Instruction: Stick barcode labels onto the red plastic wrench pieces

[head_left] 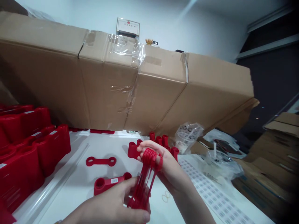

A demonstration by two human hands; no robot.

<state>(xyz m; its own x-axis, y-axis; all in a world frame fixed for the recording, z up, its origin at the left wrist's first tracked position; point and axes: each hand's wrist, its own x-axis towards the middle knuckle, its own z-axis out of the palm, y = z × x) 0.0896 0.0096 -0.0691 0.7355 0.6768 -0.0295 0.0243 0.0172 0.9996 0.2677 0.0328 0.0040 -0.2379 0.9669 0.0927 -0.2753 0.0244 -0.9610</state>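
Between my two hands is a stack of thin red ring-ended strips, held upright and slightly tilted. My left hand is closed around its lower end, thumb in front. Up at the other end, my right hand wraps its fingers around the rings, partly hiding them. One flat red strip with a ring at each end lies alone on the white table. Just beyond my left hand sits a thicker red piece with round ends and a white label.
Rows of labelled red pieces stand at the left beside a clear plastic strip. More red pieces are behind my hands. A label sheet, rubber bands and plastic bags lie rightward. A large cardboard box blocks the back.
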